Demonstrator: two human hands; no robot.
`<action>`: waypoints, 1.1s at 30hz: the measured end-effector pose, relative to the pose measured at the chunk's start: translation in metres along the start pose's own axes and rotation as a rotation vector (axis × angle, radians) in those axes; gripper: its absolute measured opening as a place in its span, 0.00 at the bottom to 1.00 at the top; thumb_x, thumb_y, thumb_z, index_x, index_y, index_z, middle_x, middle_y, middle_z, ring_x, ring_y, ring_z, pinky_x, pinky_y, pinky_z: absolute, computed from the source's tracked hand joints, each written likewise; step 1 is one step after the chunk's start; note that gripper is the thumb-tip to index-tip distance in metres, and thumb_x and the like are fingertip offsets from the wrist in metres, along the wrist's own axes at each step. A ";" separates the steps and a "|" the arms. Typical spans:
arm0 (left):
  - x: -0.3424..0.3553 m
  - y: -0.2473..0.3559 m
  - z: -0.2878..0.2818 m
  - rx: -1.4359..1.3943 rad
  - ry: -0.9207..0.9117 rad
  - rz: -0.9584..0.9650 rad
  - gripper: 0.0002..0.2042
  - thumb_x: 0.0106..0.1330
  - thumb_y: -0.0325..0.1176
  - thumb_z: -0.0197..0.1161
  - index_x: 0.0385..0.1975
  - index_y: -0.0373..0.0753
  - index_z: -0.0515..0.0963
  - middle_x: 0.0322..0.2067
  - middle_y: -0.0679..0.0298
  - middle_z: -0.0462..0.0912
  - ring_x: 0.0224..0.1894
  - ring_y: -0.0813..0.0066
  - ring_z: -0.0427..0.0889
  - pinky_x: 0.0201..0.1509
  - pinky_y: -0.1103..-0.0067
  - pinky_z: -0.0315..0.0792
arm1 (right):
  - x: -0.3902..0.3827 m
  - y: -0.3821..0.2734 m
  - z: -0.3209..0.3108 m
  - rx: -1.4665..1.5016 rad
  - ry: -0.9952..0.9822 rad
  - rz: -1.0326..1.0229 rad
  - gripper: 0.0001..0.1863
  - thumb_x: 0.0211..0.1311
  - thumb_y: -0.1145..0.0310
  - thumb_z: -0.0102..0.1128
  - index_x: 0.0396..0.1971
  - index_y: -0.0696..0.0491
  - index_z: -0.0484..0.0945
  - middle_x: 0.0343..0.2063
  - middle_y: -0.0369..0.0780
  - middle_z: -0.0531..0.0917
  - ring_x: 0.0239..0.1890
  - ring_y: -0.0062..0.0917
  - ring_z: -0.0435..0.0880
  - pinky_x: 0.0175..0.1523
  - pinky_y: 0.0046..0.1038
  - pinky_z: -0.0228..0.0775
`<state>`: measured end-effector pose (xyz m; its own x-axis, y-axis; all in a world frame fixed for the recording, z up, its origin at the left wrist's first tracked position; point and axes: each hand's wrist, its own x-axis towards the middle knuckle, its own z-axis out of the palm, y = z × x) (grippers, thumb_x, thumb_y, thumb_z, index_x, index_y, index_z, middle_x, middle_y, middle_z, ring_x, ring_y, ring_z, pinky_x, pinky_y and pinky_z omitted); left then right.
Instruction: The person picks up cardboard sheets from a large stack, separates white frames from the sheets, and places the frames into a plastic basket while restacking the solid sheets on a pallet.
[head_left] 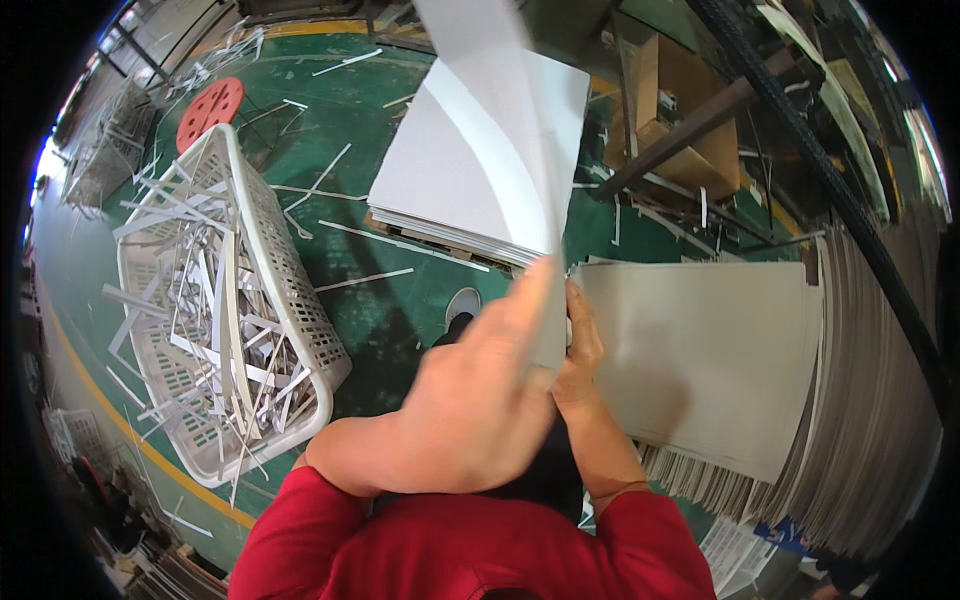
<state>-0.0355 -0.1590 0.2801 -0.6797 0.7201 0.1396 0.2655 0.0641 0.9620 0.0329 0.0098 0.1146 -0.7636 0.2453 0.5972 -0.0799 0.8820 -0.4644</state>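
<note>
A tall white board or sheet (475,40) stands upright in front of me, seen nearly edge-on and smeared by motion. It may be more than one sheet. My right hand (582,345) grips its near lower part from the right, fingers up along the edge. On its left side is my left hand (470,395), blurred, with its fingers stretched out along the board and the thumb apart. Whether that palm presses on the board is hard to see. Just beyond lies a stack of white sheets (420,160) on a wooden pallet, partly hidden by the upright board.
On the left a white plastic basket (318,345) is heaped with paper offcut strips (225,320). More strips lie on the green floor (370,320). A red round stool (210,112) stands behind. To the right are greyish stacked sheets (700,350), a cardboard box (690,110) and a dark metal bar (830,180).
</note>
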 end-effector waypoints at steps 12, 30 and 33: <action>-0.033 -0.201 0.013 0.158 0.983 -0.091 0.17 0.58 0.23 0.52 0.49 0.31 0.65 0.56 0.54 0.60 0.57 0.66 0.61 0.59 0.74 0.58 | 0.027 0.057 0.121 1.486 0.758 1.380 0.17 0.63 0.68 0.48 0.48 0.62 0.64 0.45 0.43 0.73 0.46 0.32 0.74 0.49 0.36 0.71; -0.060 -0.414 -0.041 0.127 0.742 -0.994 0.16 0.59 0.37 0.52 0.36 0.28 0.75 0.27 0.54 0.80 0.30 0.68 0.77 0.36 0.76 0.68 | -0.104 0.078 0.117 1.186 -0.328 2.009 0.16 0.59 0.61 0.54 0.40 0.57 0.71 0.34 0.41 0.78 0.37 0.28 0.79 0.37 0.32 0.72; -0.062 -0.416 -0.042 0.279 0.839 -0.874 0.15 0.58 0.36 0.52 0.34 0.28 0.76 0.28 0.55 0.80 0.31 0.68 0.77 0.37 0.76 0.68 | -0.069 0.111 0.072 0.416 -0.609 1.339 0.12 0.55 0.64 0.54 0.34 0.58 0.74 0.20 0.40 0.80 0.26 0.33 0.80 0.34 0.32 0.71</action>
<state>-0.1327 -0.2597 -0.1187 -0.9015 -0.2952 -0.3164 -0.4293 0.5185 0.7395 0.0307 0.0621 -0.0253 -0.5494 0.4556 -0.7004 0.7721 -0.0436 -0.6340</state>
